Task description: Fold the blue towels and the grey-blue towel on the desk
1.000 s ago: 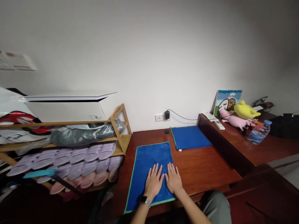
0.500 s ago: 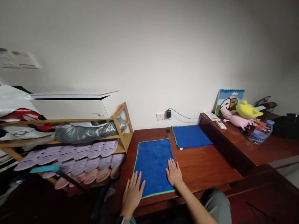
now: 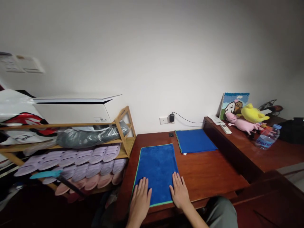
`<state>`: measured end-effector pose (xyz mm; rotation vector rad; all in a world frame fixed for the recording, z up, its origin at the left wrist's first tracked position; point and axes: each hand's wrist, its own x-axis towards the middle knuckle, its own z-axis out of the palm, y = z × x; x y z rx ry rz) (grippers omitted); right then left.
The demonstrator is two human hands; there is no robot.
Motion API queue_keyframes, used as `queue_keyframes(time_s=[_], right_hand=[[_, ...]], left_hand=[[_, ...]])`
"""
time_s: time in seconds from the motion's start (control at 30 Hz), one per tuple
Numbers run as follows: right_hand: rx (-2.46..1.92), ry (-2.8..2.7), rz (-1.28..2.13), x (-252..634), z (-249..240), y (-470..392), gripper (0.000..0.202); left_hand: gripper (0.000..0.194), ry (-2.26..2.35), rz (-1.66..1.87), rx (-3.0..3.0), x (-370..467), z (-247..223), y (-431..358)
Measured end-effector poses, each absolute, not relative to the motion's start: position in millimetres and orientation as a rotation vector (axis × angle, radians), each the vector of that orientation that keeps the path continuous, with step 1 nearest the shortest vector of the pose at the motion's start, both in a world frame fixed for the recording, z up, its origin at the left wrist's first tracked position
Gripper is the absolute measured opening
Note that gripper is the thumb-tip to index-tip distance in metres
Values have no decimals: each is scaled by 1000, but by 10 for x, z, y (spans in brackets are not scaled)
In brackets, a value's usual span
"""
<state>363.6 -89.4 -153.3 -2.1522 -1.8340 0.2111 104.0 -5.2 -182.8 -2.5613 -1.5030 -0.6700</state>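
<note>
A blue towel with a green edge [image 3: 156,169] lies flat on the red-brown wooden table [image 3: 209,171]. My left hand [image 3: 140,202] rests palm down on the towel's near left corner, fingers spread. On the near right corner lies my right hand [image 3: 179,191], also flat and open. Neither hand holds anything. A second blue towel [image 3: 194,141], folded into a smaller square, sits further back on the table near the wall.
A bamboo rack [image 3: 123,133] with rows of pale slippers [image 3: 78,161] and a white box [image 3: 73,109] stands at the left. A raised wooden ledge [image 3: 251,145] at the right carries plush toys [image 3: 247,118], a remote and a water bottle [image 3: 267,137]. A charger [image 3: 171,117] is plugged into the wall.
Both hands were side by side at the towel's middle. The left hand swept out to the left corner, and both hands now sit apart at the near edge.
</note>
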Motion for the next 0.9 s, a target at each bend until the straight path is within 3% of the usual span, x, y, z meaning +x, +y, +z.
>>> queue_keyframes(time_s=[0.23,0.53,0.73,0.9], right_hand=[[-2142,-1841,195,3640,-1536,-874,70],[-2200,-1802,270,3632,-1544,-830,67],[-2178,-1793,173,3686,-1229,-204,68],[-2202,-1835,257,3772,-1296,101,71]], left_hand=[[61,-1293,-561,-2832,2037,-1566,105],[73,-1619,-598,-2545,755,-2043,228],[70,-1592,-584,-2555,737,-2022,152],[67,-1576,-625,-2518,740,-2049,161]])
